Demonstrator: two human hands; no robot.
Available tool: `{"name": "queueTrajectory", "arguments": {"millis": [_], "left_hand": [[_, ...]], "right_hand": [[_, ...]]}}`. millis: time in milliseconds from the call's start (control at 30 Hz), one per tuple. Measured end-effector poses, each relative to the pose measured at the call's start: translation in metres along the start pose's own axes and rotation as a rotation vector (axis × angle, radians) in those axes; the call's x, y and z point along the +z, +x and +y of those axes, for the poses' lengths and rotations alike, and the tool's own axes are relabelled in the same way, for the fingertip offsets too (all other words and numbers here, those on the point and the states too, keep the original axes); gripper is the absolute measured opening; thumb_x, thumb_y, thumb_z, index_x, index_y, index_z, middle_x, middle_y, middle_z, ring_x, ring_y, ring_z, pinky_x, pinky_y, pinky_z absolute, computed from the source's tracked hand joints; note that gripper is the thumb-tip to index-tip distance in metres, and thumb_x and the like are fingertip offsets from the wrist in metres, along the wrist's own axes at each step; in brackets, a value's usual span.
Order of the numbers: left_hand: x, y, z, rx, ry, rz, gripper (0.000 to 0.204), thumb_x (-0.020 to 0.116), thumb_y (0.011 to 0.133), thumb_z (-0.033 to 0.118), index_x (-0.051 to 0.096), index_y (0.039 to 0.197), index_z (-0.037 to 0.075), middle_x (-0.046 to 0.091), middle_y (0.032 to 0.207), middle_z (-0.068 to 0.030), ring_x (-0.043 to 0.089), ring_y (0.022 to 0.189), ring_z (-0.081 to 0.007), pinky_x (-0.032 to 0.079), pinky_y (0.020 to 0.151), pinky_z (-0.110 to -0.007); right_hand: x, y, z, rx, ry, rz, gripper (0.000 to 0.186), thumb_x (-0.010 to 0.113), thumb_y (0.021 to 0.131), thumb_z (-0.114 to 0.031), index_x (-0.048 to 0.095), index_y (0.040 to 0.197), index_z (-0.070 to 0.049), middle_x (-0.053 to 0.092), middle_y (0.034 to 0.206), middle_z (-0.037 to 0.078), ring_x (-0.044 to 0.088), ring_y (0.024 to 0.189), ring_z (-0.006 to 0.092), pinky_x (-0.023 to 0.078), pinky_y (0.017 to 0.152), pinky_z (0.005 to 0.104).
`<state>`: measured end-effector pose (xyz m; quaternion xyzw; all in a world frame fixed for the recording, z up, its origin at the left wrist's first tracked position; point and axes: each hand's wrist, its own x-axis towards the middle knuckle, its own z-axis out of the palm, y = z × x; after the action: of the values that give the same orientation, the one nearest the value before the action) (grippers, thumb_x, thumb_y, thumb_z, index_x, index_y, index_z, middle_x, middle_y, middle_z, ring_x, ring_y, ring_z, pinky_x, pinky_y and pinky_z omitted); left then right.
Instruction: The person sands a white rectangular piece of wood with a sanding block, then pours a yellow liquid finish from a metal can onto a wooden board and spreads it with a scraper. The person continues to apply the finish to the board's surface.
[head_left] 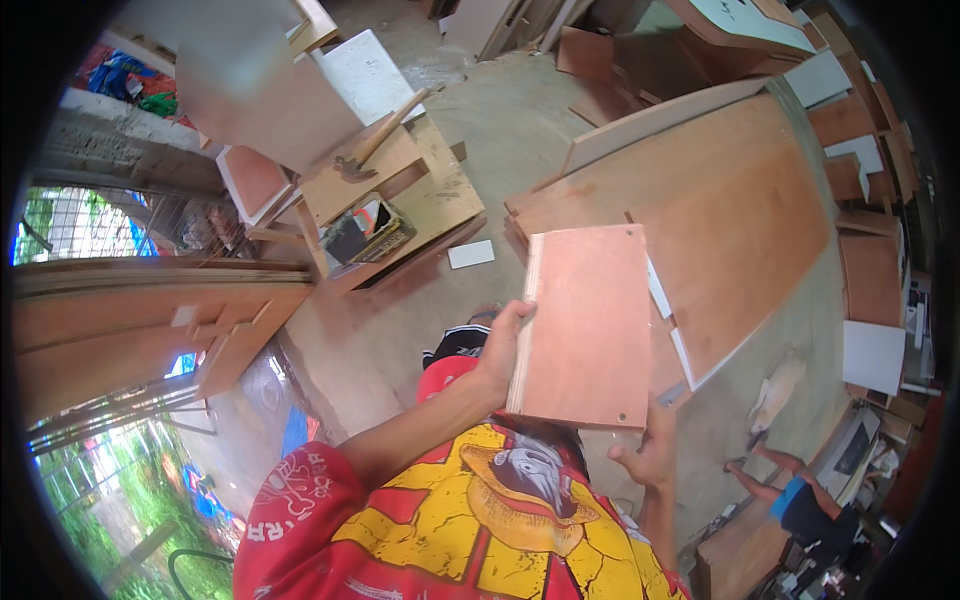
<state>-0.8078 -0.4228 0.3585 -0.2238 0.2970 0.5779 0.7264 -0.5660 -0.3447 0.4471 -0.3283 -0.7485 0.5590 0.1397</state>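
Two hands (505, 345) (652, 450), one board (585, 325), one hammer (384, 134)

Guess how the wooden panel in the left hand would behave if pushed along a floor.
The wooden panel would probably stay stiff, given its thick, layered edge. Its broad flat face suggests sliding rather than rolling; squared corners might catch.

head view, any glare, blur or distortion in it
In the head view, bright green foliage at lower left looks washed out; in the head view, a hazy smear blurs the upper part of the tan flat panel; in the head view, edges bend toward the black rim, while the pinkish rectangular wooden board looks fairly clear.
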Motion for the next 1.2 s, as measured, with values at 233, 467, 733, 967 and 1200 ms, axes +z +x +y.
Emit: {"name": "queueTrajectory", "arguments": {"millis": [233, 467, 733, 967, 1200], "left_hand": [[-0.004, -0.001, -0.049, 0.277, 0.037, 0.108, 0.086, 0.046, 0.098, 0.066, 0.046, 0.158, 0.004, 0.058, 0.151, -0.0216, 0.06, 0.135, -0.0375, 0.046, 0.116, -0.052], [0.006, 0.012, -0.069, 0.521, 0.106, 0.03, 0.071, 0.036, 0.107, 0.056, 0.045, 0.158, 0.008, 0.058, 0.152, -0.018, 0.06, 0.135, -0.0375, 0.047, 0.117, -0.051], [-0.004, 0.031, -0.026, 0.472, 0.332, 0.248, 0.07, 0.037, 0.112, 0.056, 0.034, 0.165, 0.009, 0.049, 0.16, -0.0154, 0.052, 0.144, -0.0334, 0.044, 0.12, -0.049], [0.028, 0.1, 0.06, 0.363, 0.436, 0.238, 0.063, 0.042, 0.115, 0.047, 0.034, 0.163, 0.006, 0.054, 0.156, -0.0143, 0.059, 0.138, -0.0294, 0.05, 0.115, -0.044], [0.07, 0.254, 0.175, 0.26, 0.841, 0.204, 0.066, 0.062, 0.108, 0.025, 0.032, 0.164, 0.007, 0.056, 0.15, -0.0181, 0.062, 0.133, -0.0277, 0.056, 0.107, -0.042]], "right_hand": [[-0.032, 0.016, 0.016, -0.069, -0.072, -0.067, 0.064, 0.076, 0.091, -0.058, 0.063, 0.095, 0.004, 0.071, 0.088, 0.025, 0.07, 0.081, 0.0467, 0.056, 0.074, 0.048], [-0.048, 0.036, 0.033, -0.037, -0.041, -0.077, 0.053, 0.073, 0.094, -0.045, 0.061, 0.086, 0.006, 0.066, 0.073, 0.029, 0.069, 0.075, 0.0502, 0.055, 0.073, 0.0531], [-0.023, 0.088, 0.069, 0.091, 0.023, -0.025, 0.054, 0.075, 0.094, -0.044, 0.059, 0.086, 0.007, 0.066, 0.073, 0.03, 0.068, 0.074, 0.05, 0.052, 0.071, 0.0542], [-0.023, 0.183, 0.095, 0.213, 0.095, 0.1, 0.056, 0.073, 0.096, -0.044, 0.059, 0.096, 0.011, 0.067, 0.085, 0.036, 0.068, 0.084, 0.0553, 0.052, 0.077, 0.0578], [-0.021, 0.275, 0.16, 0.271, 0.22, 0.41, 0.053, 0.073, 0.098, -0.039, 0.055, 0.1, 0.01, 0.066, 0.093, 0.038, 0.072, 0.09, 0.0481, 0.053, 0.076, 0.0504]]}}
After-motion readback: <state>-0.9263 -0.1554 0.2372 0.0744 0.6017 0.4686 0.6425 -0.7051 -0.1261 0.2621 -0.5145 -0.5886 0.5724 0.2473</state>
